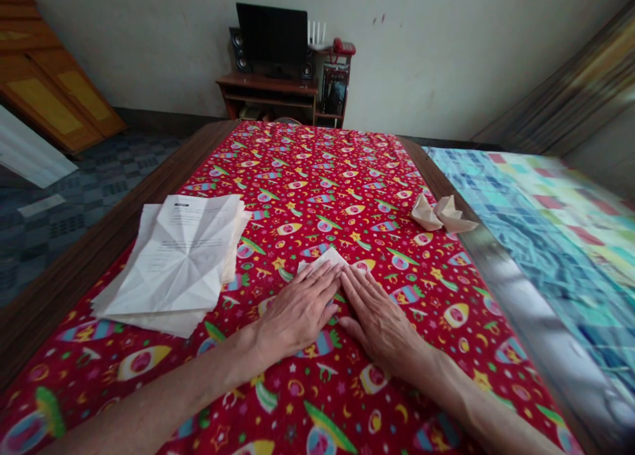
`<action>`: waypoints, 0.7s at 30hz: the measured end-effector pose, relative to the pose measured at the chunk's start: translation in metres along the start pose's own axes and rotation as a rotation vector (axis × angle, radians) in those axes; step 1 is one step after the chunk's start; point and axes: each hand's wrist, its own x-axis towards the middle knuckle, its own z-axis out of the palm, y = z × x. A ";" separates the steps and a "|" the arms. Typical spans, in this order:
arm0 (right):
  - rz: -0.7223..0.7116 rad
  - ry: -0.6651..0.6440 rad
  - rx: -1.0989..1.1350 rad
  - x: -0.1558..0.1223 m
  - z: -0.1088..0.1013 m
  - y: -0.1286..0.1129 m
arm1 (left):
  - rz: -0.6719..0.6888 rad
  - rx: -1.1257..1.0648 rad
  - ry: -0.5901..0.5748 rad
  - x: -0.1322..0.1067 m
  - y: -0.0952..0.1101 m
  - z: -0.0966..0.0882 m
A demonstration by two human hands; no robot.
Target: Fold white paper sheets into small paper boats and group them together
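Observation:
My left hand (297, 309) and my right hand (380, 316) lie flat side by side on the red patterned tablecloth (317, 177), fingers stretched out and pressing down on a small folded piece of white paper (325, 260). Only the paper's far pointed corner shows beyond my fingertips; the rest is hidden under my hands. To the left lies a stack of creased white paper sheets (173, 263), the top one printed and marked with fold lines. At the right, near the table's edge, sits a folded paper boat (441, 215).
The wooden table's bare edge (99, 243) runs along the left. A bed with a blue and green checked cover (546, 230) adjoins the right side. Against the far wall stands a wooden desk (270, 91) with a dark monitor, speakers and a red telephone.

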 end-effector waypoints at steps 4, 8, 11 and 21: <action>0.002 -0.039 -0.013 -0.005 -0.002 0.008 | -0.017 0.043 -0.009 -0.007 -0.005 -0.004; 0.031 -0.003 -0.037 -0.008 -0.003 0.012 | -0.048 0.087 0.015 -0.016 -0.010 -0.010; 0.050 0.026 -0.051 -0.010 -0.006 0.011 | -0.083 0.109 0.009 -0.022 -0.012 -0.013; 0.097 0.107 -0.085 -0.007 -0.007 0.008 | -0.126 0.169 0.096 -0.040 -0.027 -0.018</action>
